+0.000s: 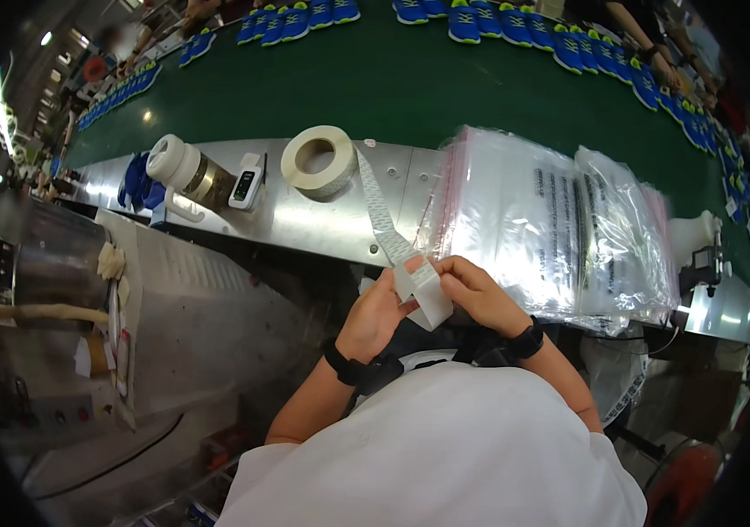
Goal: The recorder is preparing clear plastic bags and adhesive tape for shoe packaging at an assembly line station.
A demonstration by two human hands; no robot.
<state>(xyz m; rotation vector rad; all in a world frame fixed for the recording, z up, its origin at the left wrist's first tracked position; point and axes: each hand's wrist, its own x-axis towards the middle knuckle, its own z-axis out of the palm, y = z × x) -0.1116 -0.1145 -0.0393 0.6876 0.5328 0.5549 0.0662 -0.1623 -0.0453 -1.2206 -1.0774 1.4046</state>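
A strip of white labels (378,204) runs from a label roll (320,183) on the metal ledge down to my hands. My left hand (370,323) pinches the strip near its end, fingers closed on it. From the other side, my right hand (483,299) grips the folded-over end of the same strip between thumb and fingers. Some fingertips are hidden behind the labels. Just beyond my right hand lies a stack of clear plastic bags (511,237) with pink edges and dark print.
A bottle with a white lid (173,162) and a small white device with a dark display (246,186) stand left of the roll. Beyond the ledge is a green conveyor belt (296,101) with blue shoes (283,24) along its far side. Other people's hands (663,70) are there.
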